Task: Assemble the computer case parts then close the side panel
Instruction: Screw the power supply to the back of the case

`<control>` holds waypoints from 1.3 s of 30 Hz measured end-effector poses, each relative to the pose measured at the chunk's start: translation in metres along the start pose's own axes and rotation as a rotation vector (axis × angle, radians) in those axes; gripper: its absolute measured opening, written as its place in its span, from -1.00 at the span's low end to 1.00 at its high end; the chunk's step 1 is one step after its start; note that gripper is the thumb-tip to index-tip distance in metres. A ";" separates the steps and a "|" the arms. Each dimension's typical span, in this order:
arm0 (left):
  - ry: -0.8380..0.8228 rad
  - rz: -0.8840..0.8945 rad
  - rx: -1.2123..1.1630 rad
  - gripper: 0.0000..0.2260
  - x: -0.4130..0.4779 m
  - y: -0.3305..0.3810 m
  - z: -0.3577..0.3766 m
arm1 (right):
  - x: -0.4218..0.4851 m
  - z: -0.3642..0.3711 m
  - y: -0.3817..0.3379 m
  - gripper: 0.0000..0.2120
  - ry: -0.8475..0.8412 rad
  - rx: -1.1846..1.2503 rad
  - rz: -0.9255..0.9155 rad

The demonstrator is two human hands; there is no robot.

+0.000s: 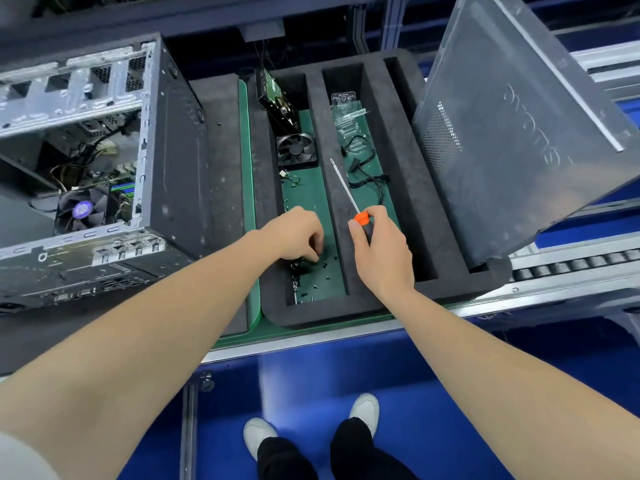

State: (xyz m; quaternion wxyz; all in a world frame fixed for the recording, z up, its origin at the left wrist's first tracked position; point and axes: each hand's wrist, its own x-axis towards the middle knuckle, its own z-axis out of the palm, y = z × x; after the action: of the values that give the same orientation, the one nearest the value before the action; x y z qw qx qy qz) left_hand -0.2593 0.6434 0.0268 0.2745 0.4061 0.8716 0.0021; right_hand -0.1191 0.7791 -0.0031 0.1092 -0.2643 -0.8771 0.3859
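here right hand (379, 249) grips slim steel-shafted screwdriver (348, 194) over foam tray (408, 188).

Left hand (298, 233) low in left slot of foam tray (311, 315), foam walls close on both sides. I note loose screws (323, 264) beneath its fingers. Ahead: bare green floor, then fan (297, 150) and tilted hard drive (275, 98) fill far end. Open computer case (180, 150) walls off its left.

Right hand (381, 251) above foam divider (325, 140), gripped screwdriver (346, 188) jutting forward. Ahead of it: cables (369, 174) on slot floor. Leaning side panel (519, 133) bars its right.
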 end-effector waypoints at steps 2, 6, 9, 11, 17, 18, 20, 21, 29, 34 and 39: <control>-0.049 -0.016 0.141 -0.88 -0.002 0.008 0.011 | 0.000 0.000 0.000 -0.84 -0.001 0.001 0.005; -0.047 -0.068 0.371 -0.82 -0.004 0.015 0.032 | 0.000 0.001 0.000 -0.85 0.003 0.003 0.004; -0.048 -0.084 0.400 -0.71 -0.002 0.017 0.034 | 0.000 0.001 0.000 -0.85 0.007 0.001 0.002; -0.069 -0.080 0.381 -0.67 -0.001 0.019 0.035 | 0.001 0.001 0.001 -0.84 0.009 -0.003 0.005; -0.058 -0.098 0.317 -0.69 -0.001 0.025 0.046 | 0.001 0.002 0.001 -0.83 0.014 -0.021 0.005; -0.050 -0.103 0.307 -0.72 0.000 0.026 0.048 | 0.002 0.002 0.001 -0.82 0.014 -0.024 0.003; -0.035 -0.114 0.292 -0.76 0.001 0.027 0.051 | 0.002 0.002 0.001 -0.82 0.014 -0.027 0.001; -0.033 -0.118 0.282 -0.77 0.001 0.027 0.052 | 0.002 0.002 0.001 -0.82 0.013 -0.026 0.001; 0.051 -0.144 0.255 -0.78 0.003 0.027 0.057 | 0.001 0.003 0.002 -0.83 0.016 -0.006 -0.005; 0.067 -0.156 0.218 -0.76 0.003 0.028 0.057 | 0.000 0.001 0.001 -0.82 0.016 -0.015 -0.005; 0.120 -0.166 0.185 -0.78 0.003 0.031 0.059 | -0.001 0.001 0.001 -0.82 0.019 -0.012 0.001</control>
State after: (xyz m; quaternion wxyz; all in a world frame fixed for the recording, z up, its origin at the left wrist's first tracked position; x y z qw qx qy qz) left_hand -0.2110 0.6534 -0.0182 0.1825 0.3554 0.9135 -0.0769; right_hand -0.1182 0.7786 -0.0042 0.1159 -0.2691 -0.8782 0.3780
